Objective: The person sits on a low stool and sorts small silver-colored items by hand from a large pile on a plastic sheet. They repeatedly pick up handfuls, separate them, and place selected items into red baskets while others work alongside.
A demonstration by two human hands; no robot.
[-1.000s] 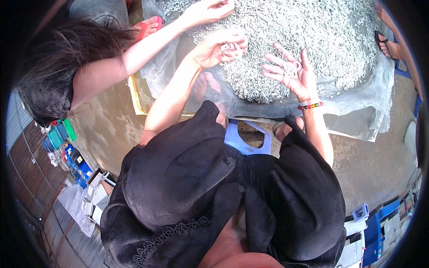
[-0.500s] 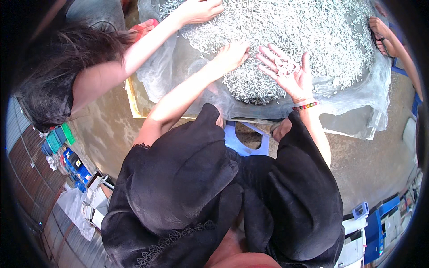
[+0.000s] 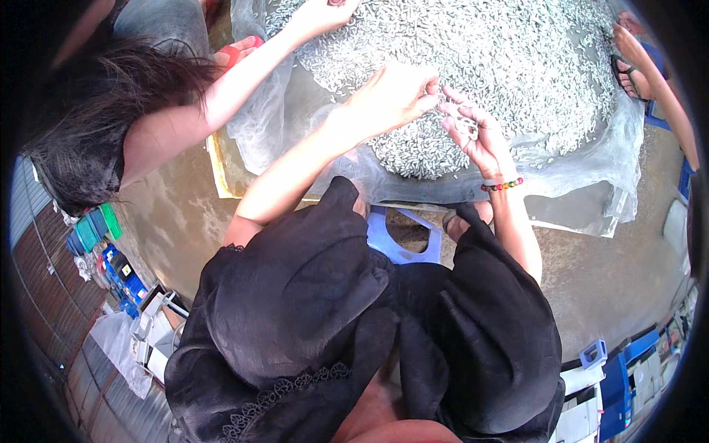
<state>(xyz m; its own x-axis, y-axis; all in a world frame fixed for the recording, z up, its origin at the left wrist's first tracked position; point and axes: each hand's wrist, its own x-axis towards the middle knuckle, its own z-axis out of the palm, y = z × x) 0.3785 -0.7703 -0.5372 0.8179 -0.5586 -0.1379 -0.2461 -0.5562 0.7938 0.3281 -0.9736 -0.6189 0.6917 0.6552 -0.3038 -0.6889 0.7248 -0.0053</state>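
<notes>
A broad spread of small silvery-white, elongated pieces (image 3: 509, 52) lies on a translucent sheet (image 3: 255, 136). Over its near side, my left hand (image 3: 399, 97) has thumb and fingers pinched together; whatever is between them is too small to make out. Close by on the right, my right hand (image 3: 486, 148) is turned palm up with its fingers curled inward. Several pale, loop-like pieces (image 3: 467, 128) rest in that palm. The left fingertips almost meet the right ones. A beaded bracelet (image 3: 502, 184) circles my right wrist.
At the left, a co-worker's hand (image 3: 329, 16) reaches over the spread. Another person's sandalled foot (image 3: 629, 77) and arm are at the right edge. A blue plastic stool (image 3: 380, 240) stands below the sheet, between my knees. Blue containers (image 3: 617, 391) are at lower right.
My left hand has moved right, up to my right hand. The right fingers, spread flat before, have curled inward. The co-worker's hand at the left has shifted slightly up.
</notes>
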